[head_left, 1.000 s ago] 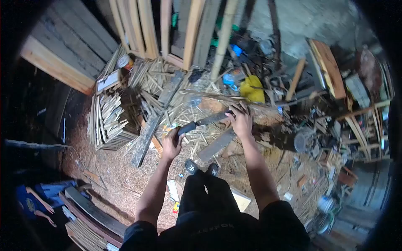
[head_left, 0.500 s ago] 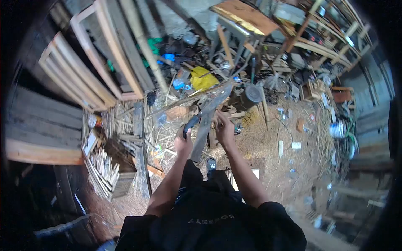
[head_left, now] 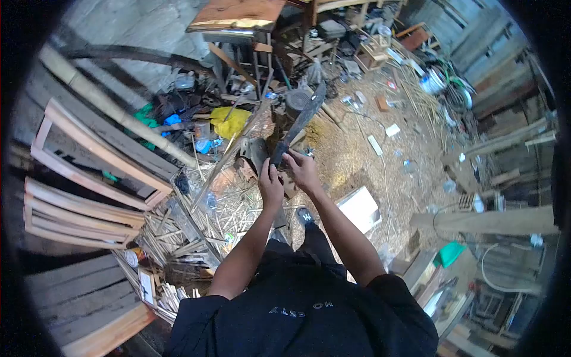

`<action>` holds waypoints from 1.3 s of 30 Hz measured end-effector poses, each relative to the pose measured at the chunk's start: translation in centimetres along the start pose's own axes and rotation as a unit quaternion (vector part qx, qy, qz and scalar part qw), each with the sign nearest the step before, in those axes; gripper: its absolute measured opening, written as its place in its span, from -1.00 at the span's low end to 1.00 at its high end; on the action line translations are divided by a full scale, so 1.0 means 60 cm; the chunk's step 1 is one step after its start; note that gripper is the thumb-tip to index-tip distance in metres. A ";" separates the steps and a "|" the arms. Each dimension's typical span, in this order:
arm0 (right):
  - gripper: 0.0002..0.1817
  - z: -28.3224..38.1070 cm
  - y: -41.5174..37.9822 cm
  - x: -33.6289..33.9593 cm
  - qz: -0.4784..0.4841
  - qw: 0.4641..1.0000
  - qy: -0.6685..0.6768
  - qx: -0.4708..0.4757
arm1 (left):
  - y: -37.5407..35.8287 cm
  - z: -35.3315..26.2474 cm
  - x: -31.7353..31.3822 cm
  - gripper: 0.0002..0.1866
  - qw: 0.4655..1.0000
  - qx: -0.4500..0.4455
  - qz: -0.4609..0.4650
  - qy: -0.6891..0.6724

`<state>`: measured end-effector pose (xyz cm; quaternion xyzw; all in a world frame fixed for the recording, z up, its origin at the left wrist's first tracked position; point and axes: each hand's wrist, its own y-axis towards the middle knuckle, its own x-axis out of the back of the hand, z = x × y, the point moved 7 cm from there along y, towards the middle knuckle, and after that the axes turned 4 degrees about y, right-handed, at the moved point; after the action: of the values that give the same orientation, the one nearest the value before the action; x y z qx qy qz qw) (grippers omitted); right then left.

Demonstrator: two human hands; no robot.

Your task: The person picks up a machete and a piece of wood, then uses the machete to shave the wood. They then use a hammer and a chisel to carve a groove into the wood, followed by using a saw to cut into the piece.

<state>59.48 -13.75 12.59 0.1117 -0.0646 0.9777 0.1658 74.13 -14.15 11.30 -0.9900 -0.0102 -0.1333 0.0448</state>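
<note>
A machete (head_left: 304, 117) with a long dark blade and a black handle points up and away from me, slightly to the right. My left hand (head_left: 272, 187) is closed around the lower end of its handle. Close beside it, my right hand (head_left: 303, 171) has its fingers bent against the handle near the base of the blade. A dark curved metal piece (head_left: 256, 153) is just left of the handle. Behind the blade stands a dark round container (head_left: 297, 102).
Straw and wood scraps litter the floor (head_left: 357, 160). Wooden frames (head_left: 98, 157) lean at the left, and a bamboo pole (head_left: 113, 104) slants behind them. A yellow bag (head_left: 229, 122) lies among clutter. A white panel (head_left: 360, 209) is right of my foot.
The view has swung to the right, bringing more of the right side into sight. My right hand, apart from the handle before, is now against it beside my left hand.
</note>
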 end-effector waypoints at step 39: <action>-0.56 -0.241 0.116 0.743 -0.303 0.901 0.305 -0.054 | 0.035 -0.163 -0.847 -0.57 0.783 0.074 0.615 -0.055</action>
<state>13.28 -4.11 8.71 -0.1866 -0.0270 0.8617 0.4711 22.61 -17.53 7.04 -0.7854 0.5887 -0.0215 0.1898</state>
